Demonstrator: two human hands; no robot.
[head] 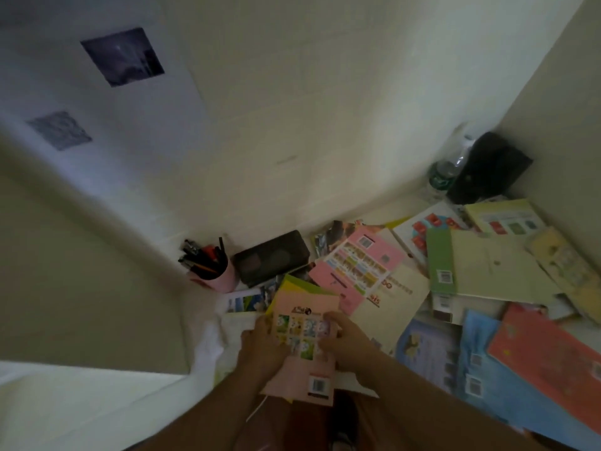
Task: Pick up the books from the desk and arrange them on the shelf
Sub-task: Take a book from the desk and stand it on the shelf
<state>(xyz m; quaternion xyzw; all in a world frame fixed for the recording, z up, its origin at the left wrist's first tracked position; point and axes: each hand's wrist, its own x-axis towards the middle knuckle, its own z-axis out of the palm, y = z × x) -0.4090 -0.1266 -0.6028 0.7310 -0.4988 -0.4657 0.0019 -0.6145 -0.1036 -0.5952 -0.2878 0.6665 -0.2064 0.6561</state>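
White desk [208, 340] carries a sprawl of scattered books [481, 281] across its right side, a dark case [271, 258] and a pink pen cup [216, 276] near the wall. Held just above the desk edge, a small stack topped by a pink book [300, 349] is gripped by both hands: left hand [260, 341] on its left edge, right hand [344, 341] on its right.

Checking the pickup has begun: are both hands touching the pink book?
Touching. The head view shows the left hand and right hand gripping the pink book by its opposite edges, fingers curled over its cover.
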